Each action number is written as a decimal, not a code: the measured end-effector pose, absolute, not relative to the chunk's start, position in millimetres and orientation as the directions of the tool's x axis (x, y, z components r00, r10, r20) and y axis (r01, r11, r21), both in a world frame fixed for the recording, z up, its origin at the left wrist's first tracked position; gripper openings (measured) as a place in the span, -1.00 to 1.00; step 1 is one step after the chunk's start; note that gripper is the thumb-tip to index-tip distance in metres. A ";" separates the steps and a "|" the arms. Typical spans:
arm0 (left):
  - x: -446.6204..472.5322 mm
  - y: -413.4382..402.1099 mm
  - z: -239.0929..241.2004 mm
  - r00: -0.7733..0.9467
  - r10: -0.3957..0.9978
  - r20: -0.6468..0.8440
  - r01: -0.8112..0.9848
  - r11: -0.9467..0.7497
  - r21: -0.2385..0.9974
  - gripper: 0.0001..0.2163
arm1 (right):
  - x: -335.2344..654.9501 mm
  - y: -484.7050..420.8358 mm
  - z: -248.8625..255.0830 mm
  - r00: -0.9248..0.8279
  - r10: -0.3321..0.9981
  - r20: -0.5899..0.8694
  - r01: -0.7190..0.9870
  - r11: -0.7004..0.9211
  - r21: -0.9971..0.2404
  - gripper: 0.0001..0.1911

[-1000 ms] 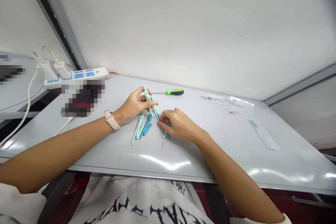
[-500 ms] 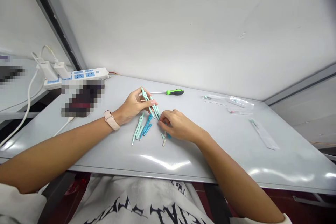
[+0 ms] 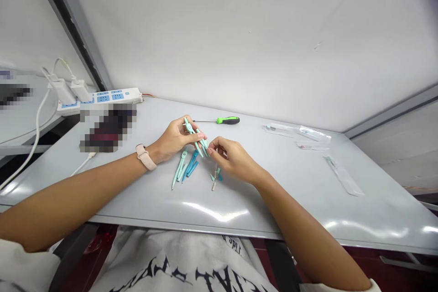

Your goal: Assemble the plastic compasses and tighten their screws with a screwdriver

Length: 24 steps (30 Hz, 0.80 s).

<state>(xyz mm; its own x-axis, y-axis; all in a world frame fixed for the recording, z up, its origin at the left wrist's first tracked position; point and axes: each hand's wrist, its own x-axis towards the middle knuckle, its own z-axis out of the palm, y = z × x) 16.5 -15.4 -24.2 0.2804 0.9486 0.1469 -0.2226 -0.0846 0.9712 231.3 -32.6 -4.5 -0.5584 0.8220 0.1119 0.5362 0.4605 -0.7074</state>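
Observation:
My left hand holds a mint-green drawing compass by its legs, raised slightly above the table. My right hand is curled beside it, with the fingertips at the compass's lower end. Whether those fingers pinch anything is hidden. Below my hands lie another mint-green compass and several blue plastic pieces. A small pale pencil-like stick and small teal bits lie under my right hand, not touched by it.
A green-handled screwdriver lies behind my hands on the grey table. Clear plastic packets and a long sleeve packet lie to the right. A power strip with chargers and a pixelated object stand at left.
My right hand has lifted and moved up and left, uncovering the small pieces on the table. The compass in my left hand has tilted slightly, and its top has drawn in.

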 end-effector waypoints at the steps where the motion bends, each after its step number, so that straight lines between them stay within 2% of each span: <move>1: 16.6 -15.3 -24.5 0.280 0.948 0.149 -0.224 -0.086 0.971 -0.66 | 230.7 -32.5 -5.5 -0.550 0.827 0.119 0.528 0.454 -0.718 -0.80; 7: 18.1 -15.3 -23.3 0.249 0.959 0.135 -0.229 -0.077 0.970 -0.62 | 227.8 -31.6 -12.5 -0.494 0.861 0.123 0.457 0.378 -0.805 -0.80; 13: 18.7 -16.7 -21.8 0.206 0.968 0.142 -0.198 -0.101 0.975 -0.58 | 224.7 -32.1 -11.9 -0.445 0.894 0.051 0.379 0.240 -0.894 -0.76; 17: 18.7 -18.2 -20.0 0.198 0.970 0.139 -0.194 -0.100 0.976 -0.59 | 224.7 -31.1 -12.7 -0.431 0.901 0.041 0.345 0.207 -0.915 -0.72; 24: 18.1 -17.6 -20.8 0.208 0.964 0.162 -0.182 -0.125 0.975 -0.61 | 224.3 -31.5 -13.6 -0.399 0.915 0.060 0.384 0.226 -0.895 -0.72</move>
